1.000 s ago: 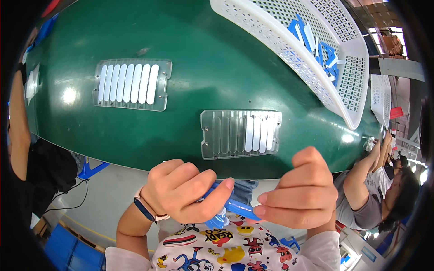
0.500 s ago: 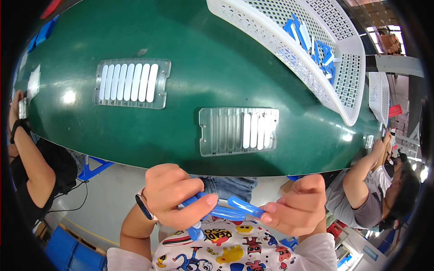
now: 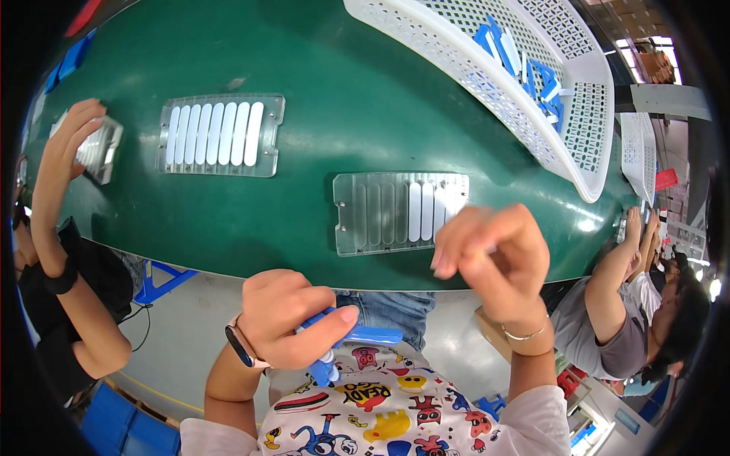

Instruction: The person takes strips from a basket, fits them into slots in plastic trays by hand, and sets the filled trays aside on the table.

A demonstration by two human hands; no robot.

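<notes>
My left hand is closed round several blue plastic strips, and one juts out to the right past the thumb. My right hand is raised over the near right corner of a clear grooved tray. Its fingers are curled together and slightly blurred, and what they hold, if anything, is hidden. White strips lie in grooves on the tray's right half. The grooves on its left half hold no strips. My right fingers cover the tray's lower right part.
Left of it on the green table lies a second clear tray with a row of white strips. A white perforated basket with blue and white pieces stands far right. A co-worker's hand holds another tray at the left.
My right hand has moved up and forward from beside my left hand to the tray; the blue strip it held is out of sight. At left, a co-worker's hand has reached onto a tray.
</notes>
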